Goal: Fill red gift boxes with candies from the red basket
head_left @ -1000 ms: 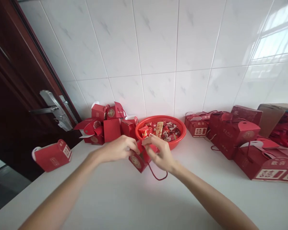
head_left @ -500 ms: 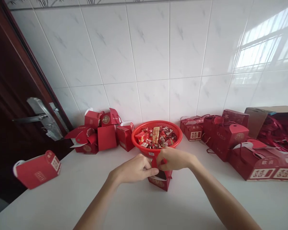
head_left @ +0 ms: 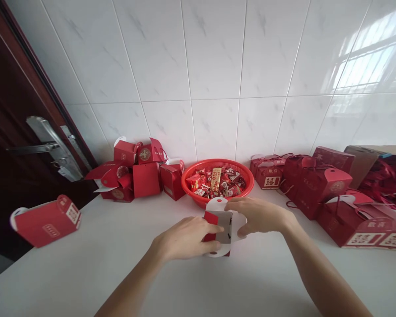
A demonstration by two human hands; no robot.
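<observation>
A small red gift box [head_left: 223,226] stands on the white table with its top flaps unfolded, showing a pale inside. My left hand [head_left: 188,237] is at its left side, the index finger reaching over the red flap into the opening and the thumb on the near white flap. Around the right white flap [head_left: 238,223] curls my right hand [head_left: 260,215], thumb and fingers apart at its edges. Just behind the box is a red plastic basket [head_left: 198,201] full of wrapped candies [head_left: 216,180].
Several red boxes [head_left: 147,180] are heaped at the back left, and one red box [head_left: 48,222] lies near the table's left edge. More red boxes [head_left: 320,189] line the right. A cardboard carton [head_left: 359,163] with red ribbons stands far right. White tiles back the table.
The box top has gone from drawn together under my fingers to spread apart. My right hand has moved right with a flap, and the view has shifted slightly.
</observation>
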